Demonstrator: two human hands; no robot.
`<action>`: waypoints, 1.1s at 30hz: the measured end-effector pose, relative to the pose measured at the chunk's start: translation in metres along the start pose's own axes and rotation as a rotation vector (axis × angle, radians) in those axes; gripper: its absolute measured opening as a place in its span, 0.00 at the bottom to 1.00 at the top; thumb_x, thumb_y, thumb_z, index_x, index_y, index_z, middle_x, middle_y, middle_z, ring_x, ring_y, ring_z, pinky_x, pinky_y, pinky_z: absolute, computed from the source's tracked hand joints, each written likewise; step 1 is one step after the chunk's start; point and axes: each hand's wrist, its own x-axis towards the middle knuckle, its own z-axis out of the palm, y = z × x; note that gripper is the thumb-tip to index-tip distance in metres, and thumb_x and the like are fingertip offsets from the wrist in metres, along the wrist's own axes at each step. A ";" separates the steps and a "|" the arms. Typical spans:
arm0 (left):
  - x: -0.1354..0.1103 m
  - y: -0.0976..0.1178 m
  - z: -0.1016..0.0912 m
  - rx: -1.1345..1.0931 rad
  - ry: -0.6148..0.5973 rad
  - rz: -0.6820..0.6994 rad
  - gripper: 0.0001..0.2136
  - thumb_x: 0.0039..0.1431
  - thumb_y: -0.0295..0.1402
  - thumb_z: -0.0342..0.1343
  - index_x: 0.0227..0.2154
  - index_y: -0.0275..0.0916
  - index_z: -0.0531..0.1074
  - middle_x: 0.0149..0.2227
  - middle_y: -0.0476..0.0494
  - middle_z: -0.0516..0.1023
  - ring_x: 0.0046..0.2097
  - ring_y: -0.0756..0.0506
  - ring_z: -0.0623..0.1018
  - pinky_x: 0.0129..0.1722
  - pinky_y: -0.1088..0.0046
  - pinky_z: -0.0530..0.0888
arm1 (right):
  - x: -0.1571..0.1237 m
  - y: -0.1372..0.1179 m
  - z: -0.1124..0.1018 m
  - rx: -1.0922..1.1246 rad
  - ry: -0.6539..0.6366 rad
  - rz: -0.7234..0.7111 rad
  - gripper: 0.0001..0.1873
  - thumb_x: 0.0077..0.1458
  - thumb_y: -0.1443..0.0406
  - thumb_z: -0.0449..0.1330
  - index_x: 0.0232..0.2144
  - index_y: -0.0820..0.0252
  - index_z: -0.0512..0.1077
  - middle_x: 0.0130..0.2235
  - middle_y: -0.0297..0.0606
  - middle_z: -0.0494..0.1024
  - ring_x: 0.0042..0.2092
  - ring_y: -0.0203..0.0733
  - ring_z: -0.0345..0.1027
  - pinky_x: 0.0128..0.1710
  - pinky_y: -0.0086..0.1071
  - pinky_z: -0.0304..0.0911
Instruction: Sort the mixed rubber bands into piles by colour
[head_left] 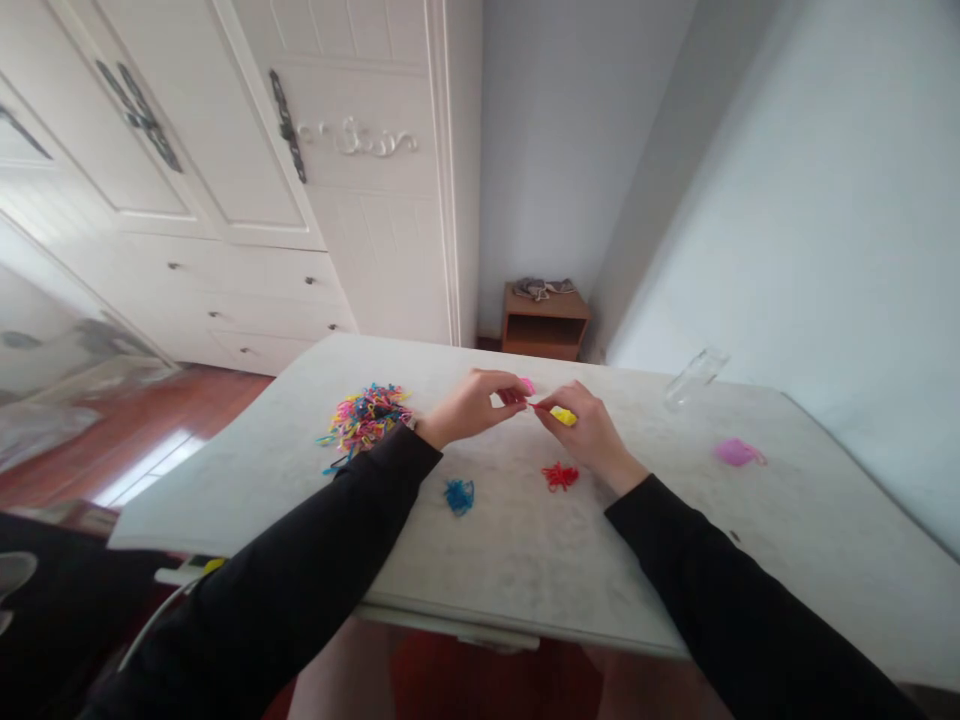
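My left hand and my right hand meet fingertip to fingertip above the middle of the table. A tiny red rubber band is pinched between their fingers. Just below my right hand lies a small pile of red rubber bands. Yellow bands show behind its fingers, partly covered. Pink bands peek out beyond the left fingertips. A blue pile sits nearer to me, below my left hand. Left of that wrist spreads a large mixed-colour heap of bands.
On the white table, a clear glass bottle is at the back right. A pink pouch and a small dark piece lie to the right. Behind are a white wardrobe and a wooden nightstand.
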 end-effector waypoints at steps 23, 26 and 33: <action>-0.002 0.014 0.004 0.000 0.027 0.034 0.03 0.62 0.29 0.61 0.36 0.36 0.79 0.31 0.46 0.79 0.30 0.52 0.77 0.32 0.78 0.74 | 0.001 -0.013 -0.005 0.036 0.103 -0.088 0.09 0.62 0.65 0.62 0.28 0.56 0.72 0.29 0.36 0.77 0.35 0.44 0.68 0.39 0.39 0.61; -0.002 0.015 0.006 -0.051 0.049 -0.006 0.03 0.61 0.29 0.60 0.35 0.36 0.78 0.31 0.46 0.79 0.30 0.52 0.77 0.32 0.78 0.74 | 0.000 -0.014 -0.005 0.038 0.114 -0.089 0.09 0.61 0.67 0.62 0.27 0.56 0.71 0.29 0.36 0.77 0.35 0.44 0.68 0.39 0.38 0.61; -0.003 0.015 0.007 -0.195 0.082 -0.093 0.04 0.59 0.30 0.62 0.36 0.35 0.78 0.32 0.45 0.79 0.30 0.52 0.76 0.32 0.76 0.73 | 0.000 -0.016 -0.005 0.044 0.101 -0.072 0.09 0.58 0.69 0.62 0.25 0.56 0.70 0.28 0.35 0.76 0.34 0.44 0.67 0.38 0.38 0.61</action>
